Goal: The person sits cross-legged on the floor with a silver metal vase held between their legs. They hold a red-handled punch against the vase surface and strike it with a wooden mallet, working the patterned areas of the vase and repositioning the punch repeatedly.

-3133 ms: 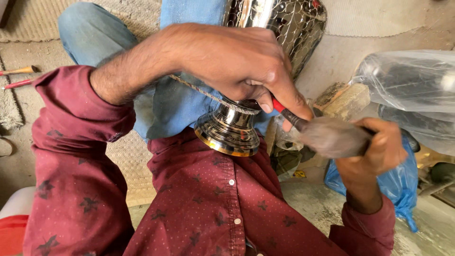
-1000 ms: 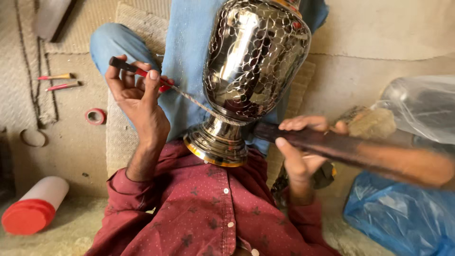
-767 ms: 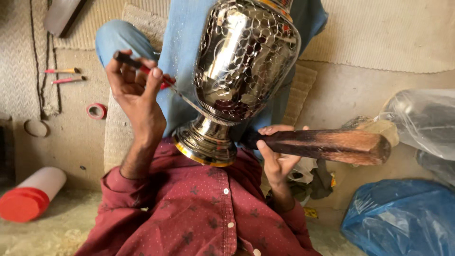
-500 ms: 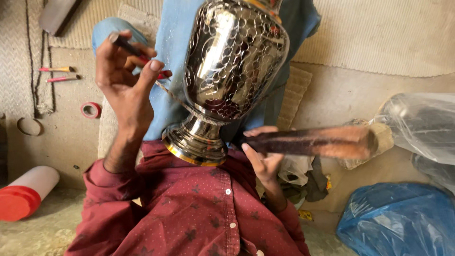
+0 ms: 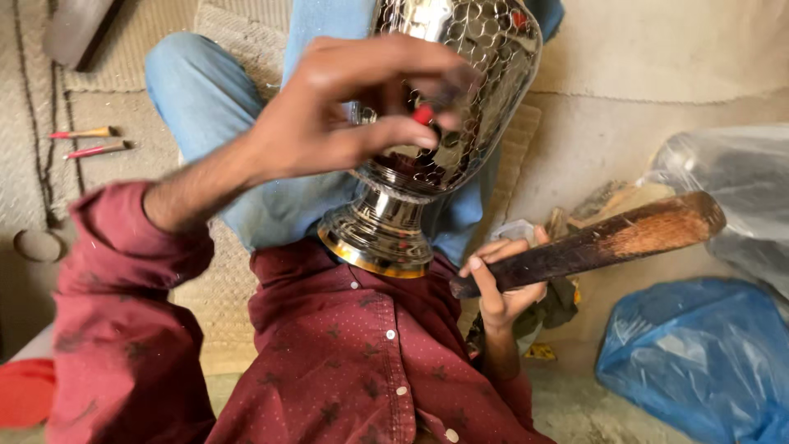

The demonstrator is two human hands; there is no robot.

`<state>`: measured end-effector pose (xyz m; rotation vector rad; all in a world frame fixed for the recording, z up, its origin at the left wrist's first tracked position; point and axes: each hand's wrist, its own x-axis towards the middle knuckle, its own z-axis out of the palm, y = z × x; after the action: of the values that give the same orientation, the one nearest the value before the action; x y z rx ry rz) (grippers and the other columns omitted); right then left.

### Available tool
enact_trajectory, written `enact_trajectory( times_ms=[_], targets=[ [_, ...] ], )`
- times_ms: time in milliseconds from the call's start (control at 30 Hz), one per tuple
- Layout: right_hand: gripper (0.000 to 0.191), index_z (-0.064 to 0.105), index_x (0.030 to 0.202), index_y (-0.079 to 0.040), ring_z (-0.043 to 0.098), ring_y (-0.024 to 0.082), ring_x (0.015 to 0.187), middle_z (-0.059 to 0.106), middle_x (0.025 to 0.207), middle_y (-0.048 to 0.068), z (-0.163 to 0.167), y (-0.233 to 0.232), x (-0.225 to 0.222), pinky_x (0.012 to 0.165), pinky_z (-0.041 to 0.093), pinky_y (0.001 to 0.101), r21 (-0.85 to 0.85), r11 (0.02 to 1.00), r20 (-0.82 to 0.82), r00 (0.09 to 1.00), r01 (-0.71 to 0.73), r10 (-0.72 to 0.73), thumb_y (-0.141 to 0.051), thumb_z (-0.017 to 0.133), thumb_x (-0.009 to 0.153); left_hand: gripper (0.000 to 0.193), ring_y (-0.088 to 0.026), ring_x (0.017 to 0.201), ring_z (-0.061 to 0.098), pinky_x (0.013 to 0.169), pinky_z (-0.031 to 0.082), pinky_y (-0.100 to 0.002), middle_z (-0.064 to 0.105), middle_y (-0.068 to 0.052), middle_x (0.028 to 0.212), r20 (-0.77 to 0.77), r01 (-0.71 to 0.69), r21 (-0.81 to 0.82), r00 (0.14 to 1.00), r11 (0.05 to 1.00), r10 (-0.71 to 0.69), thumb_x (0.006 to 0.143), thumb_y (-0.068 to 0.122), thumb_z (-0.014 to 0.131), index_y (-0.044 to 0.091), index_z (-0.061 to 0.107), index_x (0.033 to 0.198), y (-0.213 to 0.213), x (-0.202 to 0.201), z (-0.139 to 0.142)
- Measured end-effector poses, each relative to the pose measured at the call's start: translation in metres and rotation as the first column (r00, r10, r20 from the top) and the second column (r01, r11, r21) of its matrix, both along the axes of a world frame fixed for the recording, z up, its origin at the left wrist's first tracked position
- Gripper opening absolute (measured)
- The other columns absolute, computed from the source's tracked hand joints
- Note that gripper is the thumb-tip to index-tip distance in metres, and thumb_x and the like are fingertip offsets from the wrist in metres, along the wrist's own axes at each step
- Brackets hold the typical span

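The vase [image 5: 448, 123] — polished metal with a scale pattern — sits at centre, tilted, body toward 12 o'clock and its flared foot [image 5: 374, 238] toward 6 o'clock. The foot has a gold rim and rests against the maroon shirt [image 5: 345, 353], between the blue-jeaned legs [image 5: 214, 107].

Left hand [image 5: 345, 115]: in front of the vase body, coming in from 8 o'clock. Thumb and fingertips are pinched together on a thin tool [image 5: 423, 113], of which only a red bit shows. The rest of the tool is blurred, so whether its tip touches the vase cannot be told.

Right hand [image 5: 501, 284]: at 4 o'clock from the foot, just beside it. The fingers are wrapped around the dark end of a wooden mallet [image 5: 600, 242]. The mallet runs out toward 2 o'clock, with its thicker, lighter end uppermost. It is apart from the vase.

Surroundings:
- Two red-handled tools [image 5: 86, 141] lie on the mat [image 5: 123, 66] at 9 o'clock, well apart from both hands.
- A blue plastic bag [image 5: 699, 353] lies at 4 o'clock, below the mallet head.
- A clear plastic bag [image 5: 731, 181] lies at 3 o'clock — behind the mallet head.
- A red lid [image 5: 25, 390] shows at 8 o'clock, at the frame edge.
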<state>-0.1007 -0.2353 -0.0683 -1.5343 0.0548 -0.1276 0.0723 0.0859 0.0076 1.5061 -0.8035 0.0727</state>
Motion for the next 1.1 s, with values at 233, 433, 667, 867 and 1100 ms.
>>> enact_trajectory(
  times_ms=[233,433,667,867,1100],
  targets=[
    [0.057,0.035,0.134,0.004,0.064,0.025,0.081,0.057,0.096,0.014,0.017,-0.006,-0.017,0.07,0.061,0.0371,-0.266,0.952,0.122,0.985,0.152,-0.123,0.013,0.071,0.092,0.046,-0.021,0.091,0.073,0.068,0.051,-0.037,0.077,-0.006,0.121,0.194,0.366,0.144,0.901,0.92,-0.388,0.097,0.017,0.078,0.011,0.064,0.141,-0.029,0.049,0.021],
    [0.06,0.028,0.135,0.001,0.065,0.023,0.075,0.058,0.103,0.015,0.031,-0.011,-0.015,0.069,0.063,0.0363,-0.355,0.886,0.293,0.936,0.299,-0.198,0.004,0.073,0.096,0.049,-0.019,0.09,0.076,0.067,0.05,-0.037,0.08,0.0,0.11,0.163,0.632,0.219,0.727,0.743,-0.667,0.091,0.01,0.073,0.016,0.065,0.139,-0.041,0.066,0.036],
    [0.051,0.034,0.129,0.002,0.064,0.023,0.073,0.058,0.095,0.015,0.053,-0.014,-0.007,0.071,0.061,0.0362,-0.489,0.781,0.439,0.884,0.388,-0.164,-0.002,0.073,0.096,0.054,-0.018,0.092,0.076,0.07,0.052,-0.037,0.08,0.003,0.108,0.163,0.668,0.225,0.691,0.709,-0.704,0.087,0.015,0.078,0.019,0.064,0.138,-0.049,0.07,0.041],
    [0.035,0.045,0.114,0.002,0.06,0.023,0.07,0.056,0.091,0.011,0.061,-0.019,-0.005,0.066,0.059,0.0327,-0.469,0.752,0.51,0.837,0.463,-0.198,0.0,0.076,0.097,0.053,-0.018,0.096,0.077,0.073,0.055,-0.036,0.08,-0.001,0.111,0.147,0.75,0.221,0.606,0.623,-0.782,0.087,0.003,0.071,0.018,0.065,0.138,-0.052,0.07,0.043],
    [0.044,0.034,0.108,0.009,0.062,0.034,0.081,0.057,0.097,0.021,0.084,-0.02,0.019,0.068,0.051,0.0422,-0.824,0.049,0.544,0.765,0.564,0.345,0.005,0.072,0.085,0.055,-0.021,0.087,0.075,0.068,0.052,-0.039,0.08,-0.002,0.105,0.115,0.751,0.281,0.591,0.597,-0.798,0.084,0.005,0.073,0.021,0.065,0.136,-0.053,0.066,0.046]
  ],
)
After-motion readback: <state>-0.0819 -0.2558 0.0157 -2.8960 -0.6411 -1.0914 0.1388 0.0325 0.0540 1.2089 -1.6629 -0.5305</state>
